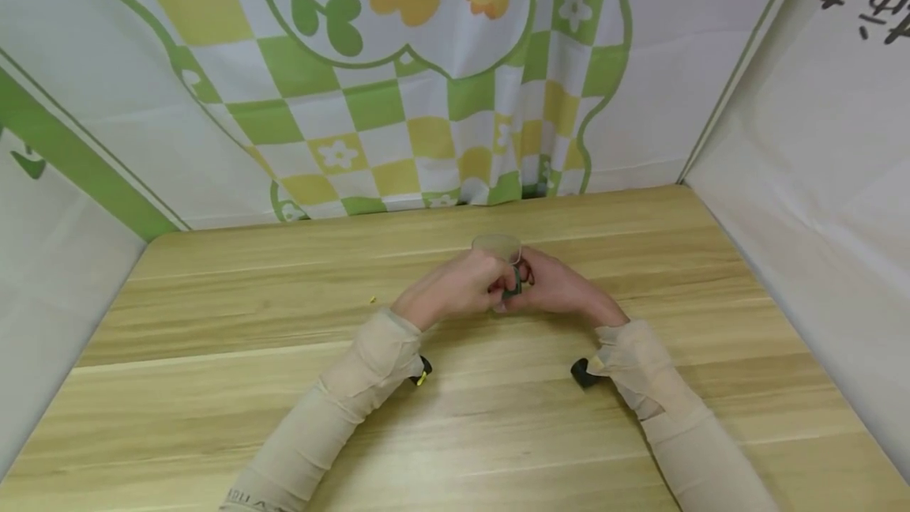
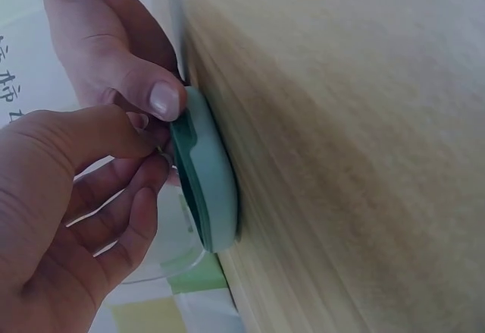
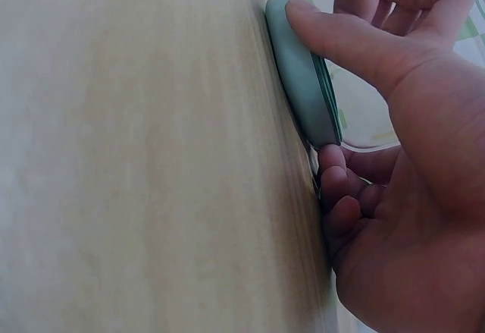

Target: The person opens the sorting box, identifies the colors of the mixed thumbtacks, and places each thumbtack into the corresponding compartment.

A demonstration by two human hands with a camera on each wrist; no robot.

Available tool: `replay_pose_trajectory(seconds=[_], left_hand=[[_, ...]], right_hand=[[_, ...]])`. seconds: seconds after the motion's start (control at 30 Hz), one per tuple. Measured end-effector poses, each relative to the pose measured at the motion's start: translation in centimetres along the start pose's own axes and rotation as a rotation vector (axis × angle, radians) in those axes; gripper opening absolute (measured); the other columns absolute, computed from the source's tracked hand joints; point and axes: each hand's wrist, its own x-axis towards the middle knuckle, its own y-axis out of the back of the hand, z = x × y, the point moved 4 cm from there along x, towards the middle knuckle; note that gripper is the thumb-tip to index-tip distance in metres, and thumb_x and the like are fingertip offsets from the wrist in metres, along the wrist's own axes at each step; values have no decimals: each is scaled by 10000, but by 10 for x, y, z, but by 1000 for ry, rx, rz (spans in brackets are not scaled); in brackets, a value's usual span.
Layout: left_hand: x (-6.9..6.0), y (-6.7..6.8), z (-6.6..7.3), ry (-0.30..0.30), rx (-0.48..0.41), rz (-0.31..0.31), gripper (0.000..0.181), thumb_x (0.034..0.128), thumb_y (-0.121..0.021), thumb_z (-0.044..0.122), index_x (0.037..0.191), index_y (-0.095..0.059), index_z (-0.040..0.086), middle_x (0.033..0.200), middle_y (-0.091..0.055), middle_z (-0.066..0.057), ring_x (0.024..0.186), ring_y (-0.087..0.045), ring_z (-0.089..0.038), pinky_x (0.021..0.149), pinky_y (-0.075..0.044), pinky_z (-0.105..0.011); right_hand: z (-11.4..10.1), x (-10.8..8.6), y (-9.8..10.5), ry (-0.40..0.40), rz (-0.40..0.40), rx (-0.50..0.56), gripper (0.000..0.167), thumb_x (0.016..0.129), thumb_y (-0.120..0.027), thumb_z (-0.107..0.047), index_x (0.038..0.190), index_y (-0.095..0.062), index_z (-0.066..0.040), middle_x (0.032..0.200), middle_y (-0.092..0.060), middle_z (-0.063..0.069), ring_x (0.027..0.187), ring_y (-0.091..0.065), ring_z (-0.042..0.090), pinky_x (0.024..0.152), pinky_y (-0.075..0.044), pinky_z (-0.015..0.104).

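A rounded pale-green case [image 2: 216,174] with a darker green inside rests on the table, its clear lid [image 1: 496,246] raised at the far side. My right hand [image 1: 558,283] holds the case between thumb and curled fingers; its thumb [image 3: 333,33] lies on the case's rim in the right wrist view. At the case's opening, my left hand [image 1: 458,283] has thumb and forefinger pinched together. A tiny pale thing shows at those fingertips in the left wrist view, mostly hidden. What lies inside the case is out of sight.
The wood-grain table [image 1: 249,409] spreads around both hands. A tiny yellow bit [image 1: 373,299] lies left of the left hand. A checkered curtain [image 1: 398,125] hangs behind the far edge, and white cloth walls [image 1: 817,180] flank the sides.
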Motion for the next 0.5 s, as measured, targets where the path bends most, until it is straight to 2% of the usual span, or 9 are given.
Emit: replay_pose_trajectory(seconds=[0.2,0.5], left_hand=[[1,4,4,-30,-9,40,200,817,-705,-85,870,-757,101,943,-658,-28,870,-628,-122,727,-521,-192],[-1,2,3,1,2,24,189,853,-732,-39,946,-776,119,1017,-705,-14,921,-667,-116,765,-546,-196]], right_hand=[[1,1,0,2,5,23,481,817,-898,-239,1179,-596,-142,1039,-697,48,949,-641,184,852,-526,323],[3,1,-2,-20,9,17,498,828,-887,-258,1211,-584,-157,1069,-702,39,979,-642,177,893,-523,340]])
